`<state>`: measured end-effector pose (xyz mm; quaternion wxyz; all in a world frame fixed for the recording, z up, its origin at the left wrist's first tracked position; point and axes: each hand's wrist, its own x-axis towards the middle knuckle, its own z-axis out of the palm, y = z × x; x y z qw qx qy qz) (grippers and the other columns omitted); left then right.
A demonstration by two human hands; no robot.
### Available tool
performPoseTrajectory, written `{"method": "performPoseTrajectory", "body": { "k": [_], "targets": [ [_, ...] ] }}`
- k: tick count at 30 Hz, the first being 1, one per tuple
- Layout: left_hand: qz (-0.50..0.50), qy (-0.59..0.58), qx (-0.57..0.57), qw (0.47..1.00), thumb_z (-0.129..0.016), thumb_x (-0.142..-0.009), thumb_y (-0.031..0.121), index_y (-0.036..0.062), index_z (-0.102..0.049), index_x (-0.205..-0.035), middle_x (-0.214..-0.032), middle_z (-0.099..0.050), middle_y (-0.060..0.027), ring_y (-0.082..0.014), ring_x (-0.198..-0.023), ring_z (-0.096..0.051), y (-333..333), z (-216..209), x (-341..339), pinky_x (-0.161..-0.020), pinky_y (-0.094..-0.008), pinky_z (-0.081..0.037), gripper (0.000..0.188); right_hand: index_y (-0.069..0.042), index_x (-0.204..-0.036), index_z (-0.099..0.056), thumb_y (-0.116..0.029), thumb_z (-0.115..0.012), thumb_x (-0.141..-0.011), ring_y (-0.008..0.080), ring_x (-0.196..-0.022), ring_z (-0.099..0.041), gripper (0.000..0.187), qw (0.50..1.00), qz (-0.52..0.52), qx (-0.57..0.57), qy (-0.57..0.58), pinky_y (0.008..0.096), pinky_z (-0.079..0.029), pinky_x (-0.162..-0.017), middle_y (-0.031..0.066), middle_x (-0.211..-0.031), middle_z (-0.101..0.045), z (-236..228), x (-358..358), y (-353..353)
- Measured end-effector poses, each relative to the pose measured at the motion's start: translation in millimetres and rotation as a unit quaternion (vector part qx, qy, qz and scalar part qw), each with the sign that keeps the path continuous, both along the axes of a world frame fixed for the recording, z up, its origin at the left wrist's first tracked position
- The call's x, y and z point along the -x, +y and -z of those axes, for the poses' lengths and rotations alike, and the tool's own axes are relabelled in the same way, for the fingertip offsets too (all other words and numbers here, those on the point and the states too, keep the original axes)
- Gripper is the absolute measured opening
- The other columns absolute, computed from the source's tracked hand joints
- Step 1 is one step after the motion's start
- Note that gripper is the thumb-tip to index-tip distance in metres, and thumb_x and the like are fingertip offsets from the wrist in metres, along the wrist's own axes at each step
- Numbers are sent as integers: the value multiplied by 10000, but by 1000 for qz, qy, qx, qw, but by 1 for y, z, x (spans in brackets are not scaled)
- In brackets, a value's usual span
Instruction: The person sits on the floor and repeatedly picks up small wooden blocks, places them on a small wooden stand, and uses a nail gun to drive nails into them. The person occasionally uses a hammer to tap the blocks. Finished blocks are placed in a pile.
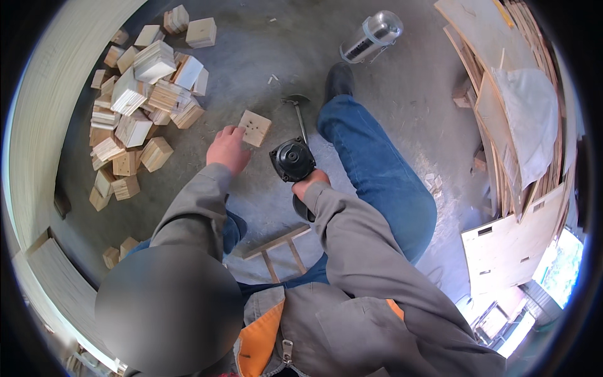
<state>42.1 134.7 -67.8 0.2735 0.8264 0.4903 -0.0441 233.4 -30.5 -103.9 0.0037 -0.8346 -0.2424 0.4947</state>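
Note:
My left hand [228, 151] reaches to the left edge of a small square wooden block [256, 127] on the floor. Its fingers are apart, with the fingertips at or just over the block's edge; whether they press on it I cannot tell. Several dark spots mark the block's top face. My right hand [310, 183] is wrapped round the handle of a black nail gun [293, 159], whose round bolted cap faces up. The gun's lower end is hidden beneath it. Just beyond the gun lies a hammer [299, 116], its metal head pointing away from me and part of its handle covered.
A heap of wooden blocks [151, 97] lies at the far left. A steel flask [374, 36] stands beyond my right shoe [339, 80]. Plywood sheets [512, 144] lean at the right, partly under a pale cloth. A small wooden frame [276, 242] is close below me.

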Motion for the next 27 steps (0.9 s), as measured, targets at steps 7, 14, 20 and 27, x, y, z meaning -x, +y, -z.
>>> {"method": "performPoseTrajectory", "body": {
  "k": [7, 14, 20, 27],
  "targets": [
    [-34, 19, -7, 999, -854, -712, 244, 120, -506, -1405, -1469, -481, -111, -360, -1332, -490, -5, 56, -23, -1073, -443, -468, 785, -118, -1218, -685, -203, -686, -835, 375, -1229, -613, 393, 999, 42, 6, 31, 385, -493, -1032, 183, -1246, -692, -9, -1, 0],
    [-77, 39, -15, 996, -861, -699, 319, 123, -494, -1363, -1370, -505, -97, -334, -1284, -519, -2, 64, -37, -1009, -479, -481, 784, -88, -1165, -711, -128, -710, -730, 318, -1129, -686, 437, 998, 52, 16, 32, 342, -518, -976, 165, -1150, -738, 4, -3, -3],
    [-55, 67, -48, 995, -804, -715, 321, 130, -500, -1368, -1324, -551, -110, -342, -1240, -561, 10, 68, -35, -1004, -490, -470, 745, -83, -1178, -703, -135, -712, -739, 313, -1153, -675, 442, 998, 48, 2, 51, 346, -514, -994, 159, -1178, -731, -8, -3, 3],
    [-168, 8, 54, 984, -752, -776, 356, 105, -450, -1457, -1396, -560, -176, -376, -1273, -554, 49, 84, 3, -1035, -491, -470, 786, -89, -1165, -708, -128, -714, -727, 300, -1158, -676, 440, 999, 37, 8, 34, 333, -510, -1001, 144, -1173, -739, 1, -3, -1]
  ]
}}
